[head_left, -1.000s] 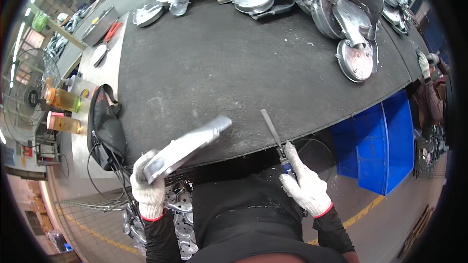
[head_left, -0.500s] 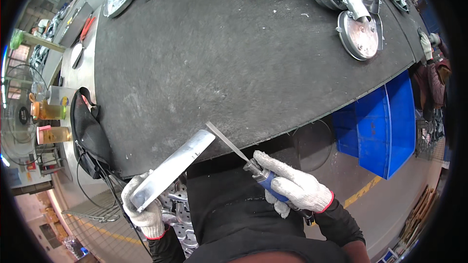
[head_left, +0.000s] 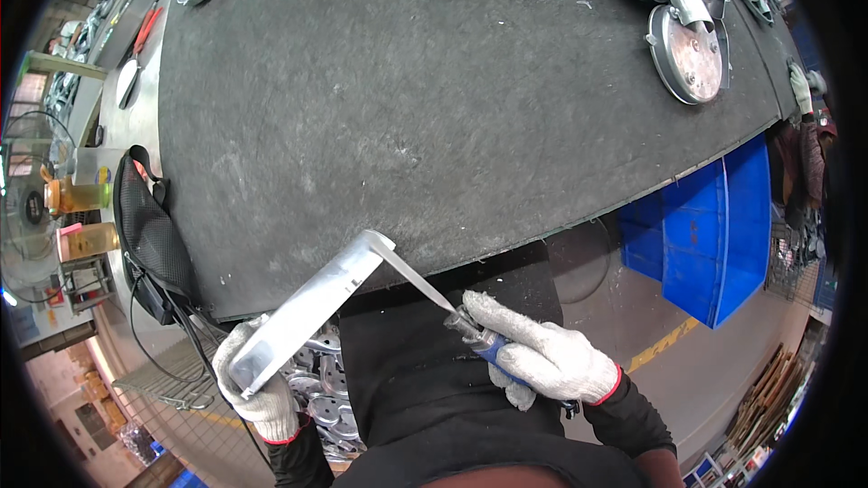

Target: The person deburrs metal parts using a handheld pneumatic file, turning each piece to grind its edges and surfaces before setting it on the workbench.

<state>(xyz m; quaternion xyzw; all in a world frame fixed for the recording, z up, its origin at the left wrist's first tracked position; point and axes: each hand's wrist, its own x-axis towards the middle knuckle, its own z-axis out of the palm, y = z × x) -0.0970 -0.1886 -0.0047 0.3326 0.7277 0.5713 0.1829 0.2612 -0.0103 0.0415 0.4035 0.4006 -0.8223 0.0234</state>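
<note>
My left hand [head_left: 269,405], in a white knit glove, grips the lower end of a long, flat, shiny metal piece [head_left: 307,307] with a bent-up edge. It slants up to the right, over the table's near edge. In my right hand [head_left: 559,360], also gloved, is a blue-bodied powered file [head_left: 493,345], its fingers wrapped round the body. The file's narrow flat blade [head_left: 418,282] points up and left, its tip at the upper end of the metal piece, seemingly touching it.
A dark mat [head_left: 298,99] covers the table. Cast metal housings [head_left: 689,59] stand far right. At left lie a black mesh bag [head_left: 154,226], bottles [head_left: 90,239] and a red-handled tool [head_left: 145,32]. Blue bins [head_left: 714,235] stand at right; metal parts [head_left: 330,407] lie below the table.
The metal piece has shifted slightly left, and the file's tip has moved left onto its upper end. The whole view has shifted a little, too. Both hands keep their grip.
</note>
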